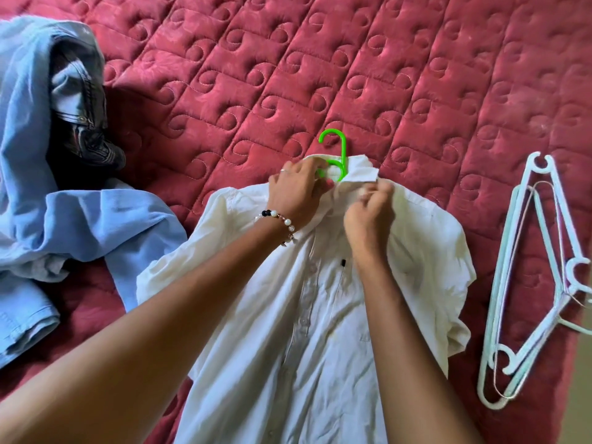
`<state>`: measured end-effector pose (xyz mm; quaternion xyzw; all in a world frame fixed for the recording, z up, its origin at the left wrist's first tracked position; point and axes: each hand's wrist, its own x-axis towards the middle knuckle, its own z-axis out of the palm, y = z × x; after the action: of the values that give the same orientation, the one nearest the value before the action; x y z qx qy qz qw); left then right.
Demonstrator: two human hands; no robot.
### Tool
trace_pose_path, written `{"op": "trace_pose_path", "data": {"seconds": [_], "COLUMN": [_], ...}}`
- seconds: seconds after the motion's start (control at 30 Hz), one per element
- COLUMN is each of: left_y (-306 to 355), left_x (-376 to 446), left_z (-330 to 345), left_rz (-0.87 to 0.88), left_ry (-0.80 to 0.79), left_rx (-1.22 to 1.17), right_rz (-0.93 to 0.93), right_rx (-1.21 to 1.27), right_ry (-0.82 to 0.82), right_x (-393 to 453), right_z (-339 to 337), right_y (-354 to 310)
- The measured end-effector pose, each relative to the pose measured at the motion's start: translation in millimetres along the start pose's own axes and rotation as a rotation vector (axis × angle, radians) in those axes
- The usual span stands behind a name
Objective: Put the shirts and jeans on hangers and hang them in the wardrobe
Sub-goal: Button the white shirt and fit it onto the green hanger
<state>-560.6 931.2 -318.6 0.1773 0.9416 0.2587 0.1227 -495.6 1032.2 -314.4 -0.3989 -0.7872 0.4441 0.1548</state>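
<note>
Red quilt (384, 75) fills the frame. White shirt (320, 315) lies lower center on a green hanger (336, 149); left hand (296, 190) and right hand (368, 216) both pinch its collar. Blue clothes (48, 203) at left, white hangers (528, 283) at right.

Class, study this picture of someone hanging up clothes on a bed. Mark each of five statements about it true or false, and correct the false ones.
1. The hanger inside the white shirt is green. True: the green hanger has its hook sticking out at the collar.
2. Both hands work at the shirt's collar. True: the left hand and right hand pinch it.
3. The spare white hangers lie left of the shirt. False: they lie to its right.
4. The bed cover is blue. False: it is red and quilted.
5. The beaded bracelet is on the right wrist. False: it is on the left.
</note>
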Motion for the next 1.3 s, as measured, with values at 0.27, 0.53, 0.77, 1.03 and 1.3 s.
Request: {"op": "trace_pose_path", "data": {"seconds": [0.27,0.53,0.77,1.03,1.3], "left_y": [-75.7,-125.2,-140.3,-109.4,22.4], "left_x": [-9.6,-35.7,-39.9,-68.5,-122.8], "left_z": [-11.6,-31.3,-55.1,-126.0,-221.0], "left_rz": [-0.120,-0.207,-0.273,-0.640,0.154], "left_ry": [-0.062,-0.013,-0.111,0.363,0.045], "left_rx": [0.329,0.183,0.028,0.092,-0.102], "right_rz": [-0.388,-0.058,-0.075,-0.339,-0.601], "right_rx": [-0.256,-0.396,0.019,0.163,0.226], "right_ry": [-0.172,-0.388,-0.468,-0.624,-0.757], "right_x": [75.8,105.7,117.2,69.4,-18.4], "right_z": [41.2,65.0,14.7,-72.5,-161.0], "right_y": [-19.2,1.7,-34.2,-79.8,-180.0]}}
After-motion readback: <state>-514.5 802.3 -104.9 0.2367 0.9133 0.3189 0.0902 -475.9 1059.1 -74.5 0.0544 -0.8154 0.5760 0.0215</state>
